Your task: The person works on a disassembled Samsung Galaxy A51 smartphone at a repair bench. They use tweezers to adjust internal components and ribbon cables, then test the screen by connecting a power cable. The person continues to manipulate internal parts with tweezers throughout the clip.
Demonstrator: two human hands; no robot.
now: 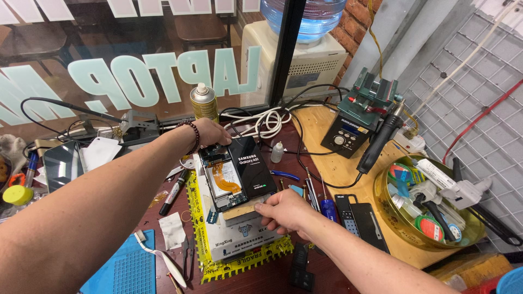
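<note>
The left hand grips the top end of an opened phone; the right hand pinches the lower edge of its black back cover. Both lie on a white box wrapped in yellow tape, on the table. A spray can stands behind; a yellow bowl of tape rolls sits right.

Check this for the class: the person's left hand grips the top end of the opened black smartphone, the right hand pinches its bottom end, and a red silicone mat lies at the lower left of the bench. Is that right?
Not quite: in the head view the silicone mat is blue, not red. The rest stands: the left hand grips the top end of the opened black smartphone, and the right hand pinches its bottom end.
</note>
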